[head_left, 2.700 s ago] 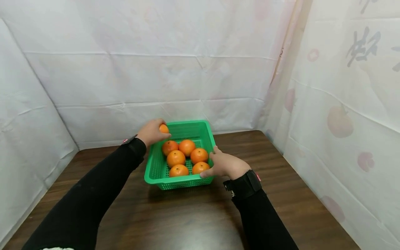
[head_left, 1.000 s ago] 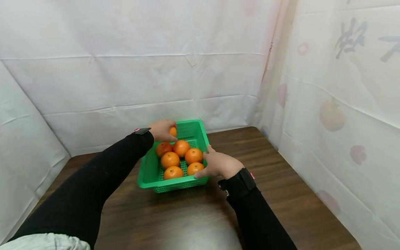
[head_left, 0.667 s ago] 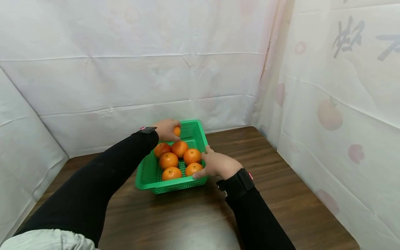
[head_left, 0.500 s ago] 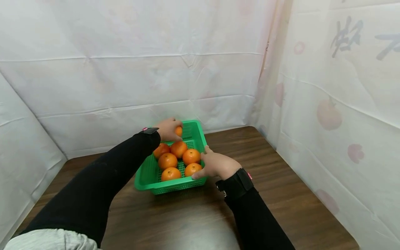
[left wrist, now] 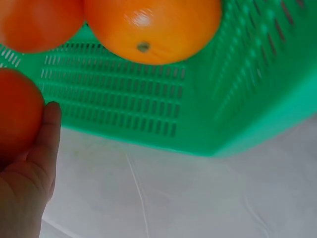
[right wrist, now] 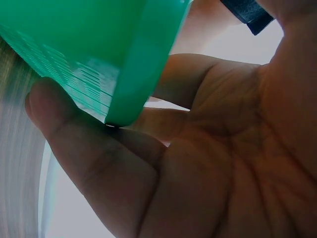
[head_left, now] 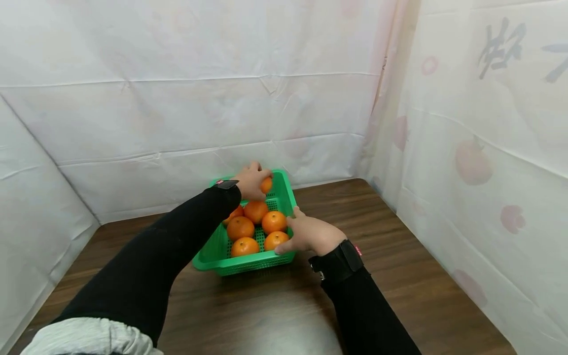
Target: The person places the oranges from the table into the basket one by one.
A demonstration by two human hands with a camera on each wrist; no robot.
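My left hand (head_left: 250, 181) holds an orange (head_left: 266, 185) over the far part of the green plastic basket (head_left: 255, 265). In the left wrist view the fingers lie along the side of that held orange (left wrist: 17, 116), and two more oranges sit on the slotted basket floor. Several oranges (head_left: 240, 228) lie in the middle and near part of the basket, one partly hidden by my left sleeve. At the near right corner my right hand (head_left: 315, 234) grips the basket, thumb by the front rim and fingers along the right side. The right wrist view shows the corner (right wrist: 131, 74) between thumb and fingers.
The basket stands on a dark wood-patterned table (head_left: 355, 291), close to a white sheet (head_left: 199, 113) hung behind it. Another sheet with faint fruit prints (head_left: 470, 158) closes off the right side.
My left hand has carried the orange rightward from the basket's left rim across its far part. The right hand has stayed on the corner. The view has shifted slightly.
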